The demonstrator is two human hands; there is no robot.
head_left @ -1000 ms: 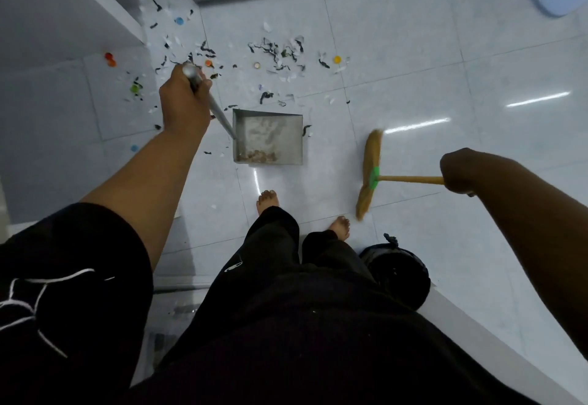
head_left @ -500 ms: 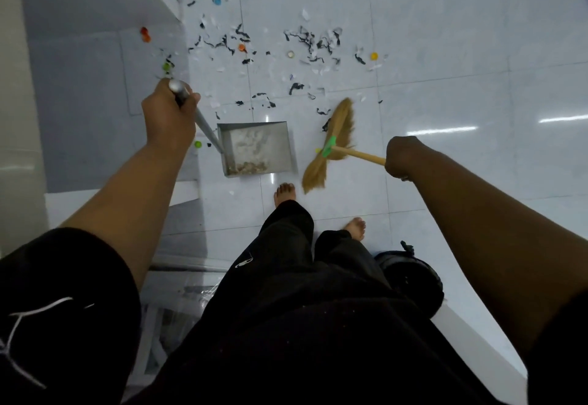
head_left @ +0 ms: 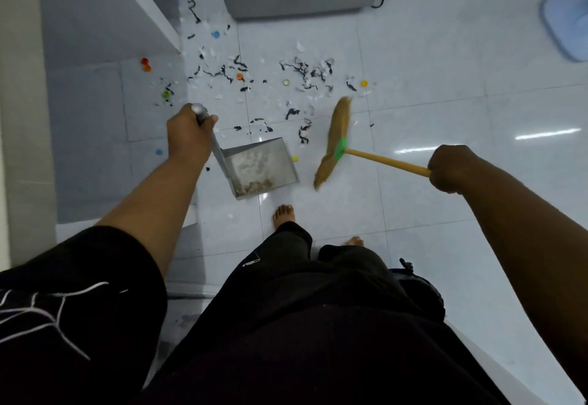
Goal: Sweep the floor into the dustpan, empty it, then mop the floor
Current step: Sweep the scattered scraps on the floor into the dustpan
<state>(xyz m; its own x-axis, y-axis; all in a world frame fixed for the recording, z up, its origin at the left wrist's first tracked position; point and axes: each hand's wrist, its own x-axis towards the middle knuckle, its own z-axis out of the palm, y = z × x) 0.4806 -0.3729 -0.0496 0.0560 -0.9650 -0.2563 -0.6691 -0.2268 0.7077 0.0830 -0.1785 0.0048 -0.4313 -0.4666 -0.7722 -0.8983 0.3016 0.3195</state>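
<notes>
On white tiles, left hand (head_left: 187, 137) grips dustpan (head_left: 261, 167) (mouth facing scraps (head_left: 305, 70)) while right hand (head_left: 450, 167) clenches broom (head_left: 334, 140), poised to sweep.

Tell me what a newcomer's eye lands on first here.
The litter of black and white scraps and coloured caps is strewn over the white floor at upper centre. Below it, the left hand holds a metal dustpan by its handle, and the right hand grips a straw broom just right of it.
</notes>
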